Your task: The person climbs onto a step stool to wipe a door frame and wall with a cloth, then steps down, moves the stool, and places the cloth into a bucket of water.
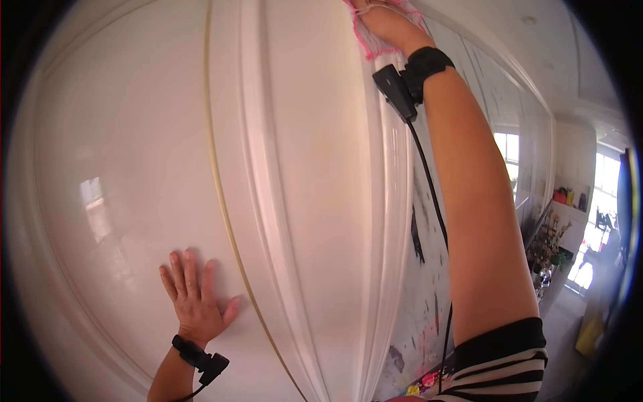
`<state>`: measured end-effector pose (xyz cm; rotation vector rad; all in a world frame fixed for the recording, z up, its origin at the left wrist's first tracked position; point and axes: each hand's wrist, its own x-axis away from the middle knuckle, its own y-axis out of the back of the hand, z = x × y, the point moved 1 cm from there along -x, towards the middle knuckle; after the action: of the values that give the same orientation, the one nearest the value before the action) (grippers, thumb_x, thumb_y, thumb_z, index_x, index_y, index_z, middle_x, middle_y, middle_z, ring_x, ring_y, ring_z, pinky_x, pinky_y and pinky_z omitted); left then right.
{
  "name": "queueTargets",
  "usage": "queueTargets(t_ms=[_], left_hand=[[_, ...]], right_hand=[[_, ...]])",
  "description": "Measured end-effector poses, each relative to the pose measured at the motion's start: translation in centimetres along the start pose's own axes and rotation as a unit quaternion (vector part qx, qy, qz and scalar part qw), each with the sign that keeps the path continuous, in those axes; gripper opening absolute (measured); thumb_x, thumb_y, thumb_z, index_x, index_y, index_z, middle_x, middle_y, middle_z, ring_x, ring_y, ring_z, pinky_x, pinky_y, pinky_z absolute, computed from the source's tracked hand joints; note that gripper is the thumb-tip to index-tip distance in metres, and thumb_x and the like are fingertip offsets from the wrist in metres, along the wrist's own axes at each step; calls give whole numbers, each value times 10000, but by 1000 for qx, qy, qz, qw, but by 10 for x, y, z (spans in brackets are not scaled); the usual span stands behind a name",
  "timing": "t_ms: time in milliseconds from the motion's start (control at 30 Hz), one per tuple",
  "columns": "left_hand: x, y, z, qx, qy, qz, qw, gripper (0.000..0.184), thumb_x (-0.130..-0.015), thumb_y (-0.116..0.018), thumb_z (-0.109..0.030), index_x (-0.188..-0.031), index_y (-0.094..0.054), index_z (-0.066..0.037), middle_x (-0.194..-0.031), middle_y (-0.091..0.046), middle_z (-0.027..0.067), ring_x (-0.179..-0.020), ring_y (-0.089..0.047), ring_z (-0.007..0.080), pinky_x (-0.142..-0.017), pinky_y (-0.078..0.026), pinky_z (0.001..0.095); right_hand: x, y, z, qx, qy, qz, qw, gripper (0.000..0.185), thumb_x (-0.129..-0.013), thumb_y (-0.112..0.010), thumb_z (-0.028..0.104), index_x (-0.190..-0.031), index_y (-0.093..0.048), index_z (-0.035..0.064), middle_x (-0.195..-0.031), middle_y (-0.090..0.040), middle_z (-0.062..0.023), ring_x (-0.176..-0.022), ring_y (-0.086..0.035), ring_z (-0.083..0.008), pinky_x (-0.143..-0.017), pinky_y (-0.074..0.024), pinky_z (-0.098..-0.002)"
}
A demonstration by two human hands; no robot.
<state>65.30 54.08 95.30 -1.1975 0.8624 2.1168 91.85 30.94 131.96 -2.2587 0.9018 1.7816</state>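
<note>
My left hand (197,301) lies flat on a glossy white panel (134,147), fingers spread and holding nothing. High up at the top edge of the head view, my right hand (395,28) is on a thin pale cloth (370,45) with a pink edge. The cloth bunches about the hand against the upper part of a white moulding (395,181). The fingertips of that hand are partly cut off and covered by the cloth. Each wrist wears a black strap with a small device, and a black cable (429,177) hangs from the right one.
A thin gold strip (218,181) and a raised white trim (261,161) run down the panel. Right of the moulding is a glossy, dark-streaked surface (429,288). Farther right stand dried flowers (550,244), with bright windows behind. Small colourful items (425,382) sit at the bottom.
</note>
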Motion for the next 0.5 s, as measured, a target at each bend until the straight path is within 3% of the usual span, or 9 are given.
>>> queueTargets(t_ms=[33,133,200,233,333,367,400,467,500], left_hand=[[1,0,0,5,0,1,1000,719,-767,-539,-416,-1318,-273,-36,-1384,-199,266,-1277,-137,491,-999,-77,623],[0,1,2,22,5,-1,1000,717,-747,-560,-410,-1301,-300,-37,-1382,-207,261,-1279,-139,484,-1001,-73,623],[-1,3,3,31,15,-1,999,710,-744,-567,-409,-1295,-315,-40,-1383,-212,255,-1284,-143,473,-1003,-72,618],[-1,3,4,37,15,2,999,703,-740,-573,-408,-1289,-329,-42,-1384,-216,249,-1288,-147,462,-1005,-72,614],[0,3,5,44,13,-19,999,697,-738,-580,-414,-1286,-350,-49,-1385,-227,240,-1295,-155,440,-1010,-78,604],[0,2,5,44,19,-18,999,697,-738,-580,-414,-1286,-350,-49,-1385,-227,240,-1295,-155,440,-1010,-78,604],[0,3,5,43,15,-21,999,697,-744,-573,-423,-1289,-349,-52,-1384,-232,238,-1294,-162,437,-1011,-80,600],[1,2,6,43,17,-21,999,697,-749,-567,-433,-1293,-349,-54,-1383,-237,236,-1293,-168,435,-1012,-83,597],[1,2,6,42,14,-22,999,700,-754,-560,-441,-1297,-345,-56,-1383,-238,236,-1290,-174,438,-1011,-86,598]], right_hand=[[-3,1,2,0,7,0,1000,370,-912,-287,306,-1171,-512,168,-1229,-495,-144,-1214,-394,-256,-1064,-177,-396],[-9,8,20,241,19,76,967,297,-879,-321,236,-1084,-529,183,-1102,-561,-147,-1135,-474,-263,-1067,-175,-407],[-13,10,21,-21,-192,-100,976,748,-753,-393,678,-1198,-503,87,-1241,-486,-159,-1190,-417,-278,-987,-305,-338],[-18,14,23,-20,-182,-99,978,748,-753,-393,678,-1198,-503,87,-1241,-486,-159,-1190,-417,-278,-987,-305,-338],[-28,25,36,132,-84,15,988,553,-856,-358,501,-1194,-507,90,-1267,-461,-158,-1192,-411,-292,-982,-311,-355],[-47,14,26,128,-215,-47,967,427,-873,-366,344,-1158,-533,74,-1242,-479,-165,-1149,-449,-309,-961,-336,-369],[-51,13,27,126,-211,-43,968,427,-873,-366,344,-1158,-533,74,-1242,-479,-165,-1149,-449,-309,-961,-336,-369],[-59,12,26,313,-89,48,944,339,-839,-397,203,-1094,-565,56,-1195,-509,-171,-1064,-504,-329,-892,-389,-391],[-71,8,12,312,-84,51,945,339,-839,-397,203,-1094,-565,56,-1195,-509,-171,-1064,-504,-329,-892,-389,-391]])
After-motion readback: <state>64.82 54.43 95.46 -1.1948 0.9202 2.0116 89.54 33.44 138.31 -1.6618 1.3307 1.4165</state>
